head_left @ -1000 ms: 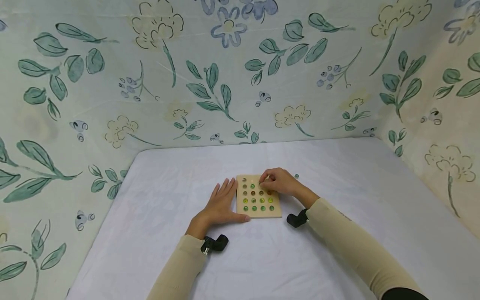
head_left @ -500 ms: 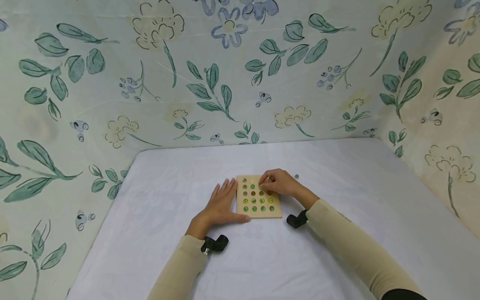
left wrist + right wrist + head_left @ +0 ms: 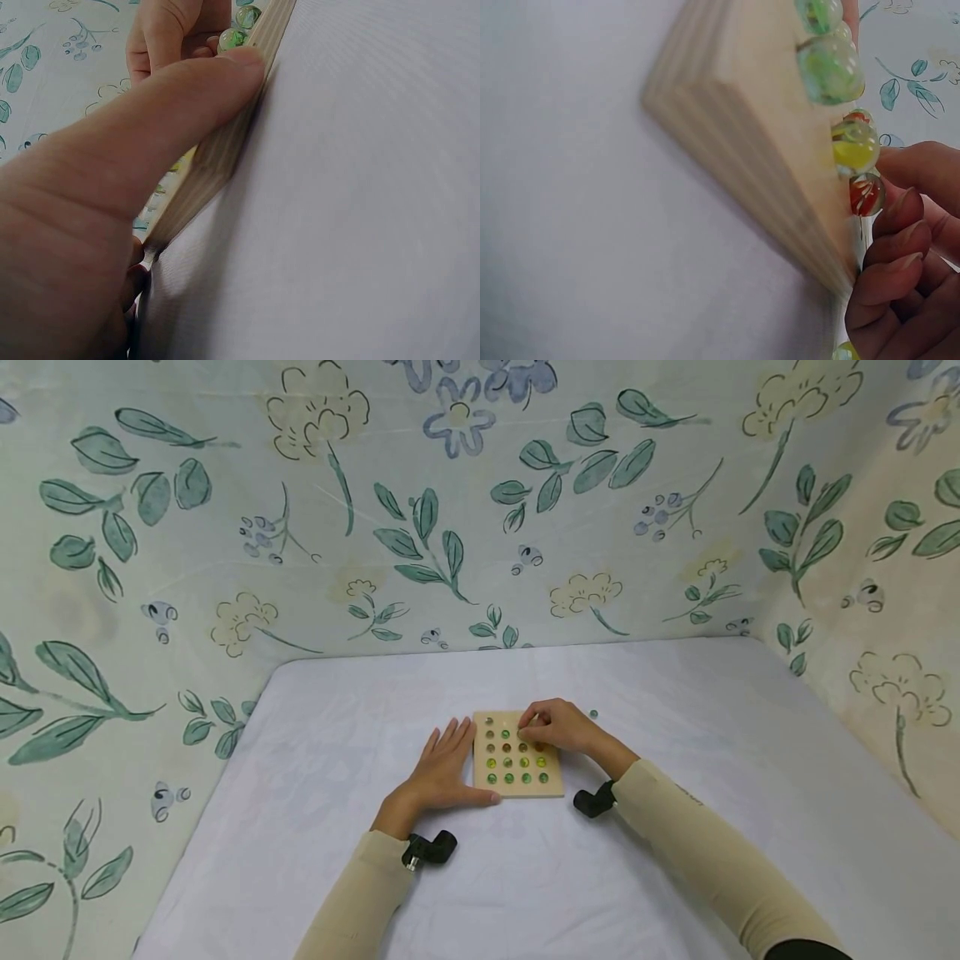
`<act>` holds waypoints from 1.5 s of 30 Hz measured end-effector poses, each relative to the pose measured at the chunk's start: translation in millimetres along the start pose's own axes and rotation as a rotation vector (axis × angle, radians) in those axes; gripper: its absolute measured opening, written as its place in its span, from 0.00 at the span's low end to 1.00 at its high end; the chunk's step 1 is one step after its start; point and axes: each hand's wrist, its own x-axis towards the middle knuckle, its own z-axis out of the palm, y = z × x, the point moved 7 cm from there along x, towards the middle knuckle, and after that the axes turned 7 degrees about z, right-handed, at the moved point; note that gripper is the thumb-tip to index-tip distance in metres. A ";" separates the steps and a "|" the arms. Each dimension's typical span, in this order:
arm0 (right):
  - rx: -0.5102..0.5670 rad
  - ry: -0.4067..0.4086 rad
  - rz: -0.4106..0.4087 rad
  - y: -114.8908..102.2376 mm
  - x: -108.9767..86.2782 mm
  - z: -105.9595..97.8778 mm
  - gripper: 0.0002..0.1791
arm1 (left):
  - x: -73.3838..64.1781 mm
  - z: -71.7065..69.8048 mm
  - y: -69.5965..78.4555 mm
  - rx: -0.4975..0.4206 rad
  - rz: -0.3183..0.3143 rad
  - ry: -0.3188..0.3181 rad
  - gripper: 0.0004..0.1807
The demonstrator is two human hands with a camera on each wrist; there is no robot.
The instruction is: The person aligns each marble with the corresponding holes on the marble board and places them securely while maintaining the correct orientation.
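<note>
A square wooden board [image 3: 555, 787] lies on the table, with rows of glass marbles [image 3: 508, 778] in its hollows. Along its left edge rest the straight fingers of my left hand [image 3: 435, 774]; the thumb touches the front edge, as the left wrist view also shows. My right hand [image 3: 561, 727] is over the board's back right part, its thumb and forefinger pinching a marble at the second row from the back. That marble is mostly hidden by the fingertips. In the right wrist view, a red-streaked marble [image 3: 867, 195] and a yellow marble [image 3: 855, 148] sit near the curled fingers.
One loose marble [image 3: 593, 713] lies on the white tablecloth [image 3: 675, 710] behind the right wrist. Floral cloth [image 3: 450, 568] hangs behind and beside the table. A black camera mount is strapped to each wrist.
The right fingertips have shifted very slightly toward the front over the same spot on the board. The left hand and the board stay in place.
</note>
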 end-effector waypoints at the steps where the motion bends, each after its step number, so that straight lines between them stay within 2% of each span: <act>1: -0.001 -0.001 0.000 -0.1 0.1 0.0 0.08 | -0.1 0.1 0.0 -0.001 -0.001 0.000 0.71; 9: 0.006 -0.011 -0.031 -1.0 -0.8 -4.2 0.09 | -0.2 -0.2 0.6 -0.004 -0.005 0.003 0.71; 17: -0.035 0.043 0.010 2.4 -0.9 -17.0 0.10 | 0.2 0.8 0.1 -0.009 -0.003 0.005 0.71; 37: -0.063 0.083 0.053 9.6 -3.0 -46.2 0.11 | -0.8 -0.6 0.5 -0.011 -0.022 0.000 0.71; 45: -0.064 0.098 0.109 17.8 -0.9 -50.9 0.11 | -0.9 -1.1 1.8 -0.014 -0.009 0.003 0.71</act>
